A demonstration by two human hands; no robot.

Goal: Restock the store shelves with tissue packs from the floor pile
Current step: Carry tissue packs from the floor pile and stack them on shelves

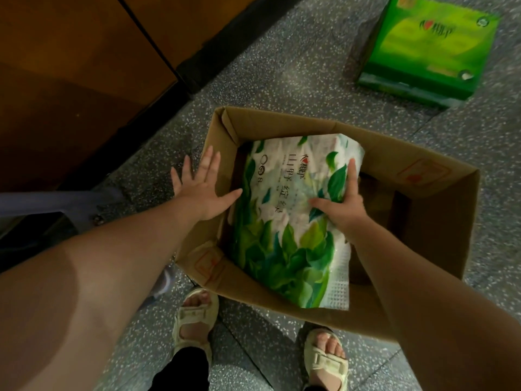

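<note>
A large tissue pack [284, 221], white with green leaf print, lies tilted inside an open cardboard box [434, 198] on the floor. My right hand [342, 203] rests on the pack's right side, index finger stretched along its edge and thumb spread over the top; the other fingers are hidden behind the pack. My left hand [201, 187] hovers with fingers spread over the box's left wall, the thumb tip at the pack's left edge.
A green tissue carton [428, 49] stands on the speckled grey floor at the far right. A brown wooden cabinet [70, 66] with a black plinth runs along the left. My two sandalled feet [194, 317] stand just before the box.
</note>
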